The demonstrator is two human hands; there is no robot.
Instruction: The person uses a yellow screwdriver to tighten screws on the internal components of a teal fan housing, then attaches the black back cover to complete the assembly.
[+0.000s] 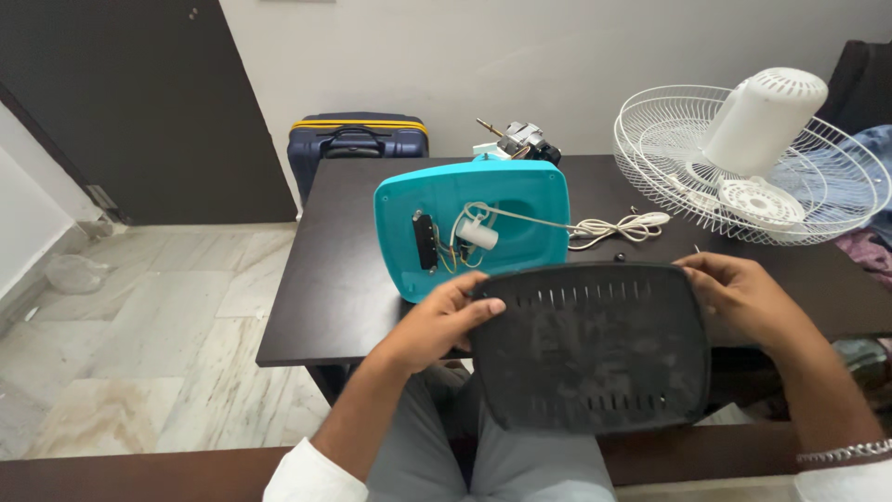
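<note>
I hold a dusty black slotted base cover (590, 349) over my lap with both hands. My left hand (446, 321) grips its left edge, thumb on top. My right hand (739, 297) grips its right edge. Just beyond it, a teal fan base (520, 200) lies tipped up on the dark table (344, 288), its open underside facing me with a white capacitor (478, 234), a black switch block (425, 242) and thin wires showing. A white power cord (618, 228) runs from the base to the right.
A white wire fan guard (669, 139) with a white motor housing (767, 112) on it rests at the table's right. A fan motor (525, 141) sits behind the teal base. A dark blue suitcase (358, 144) stands beyond the table. Marble floor lies to the left.
</note>
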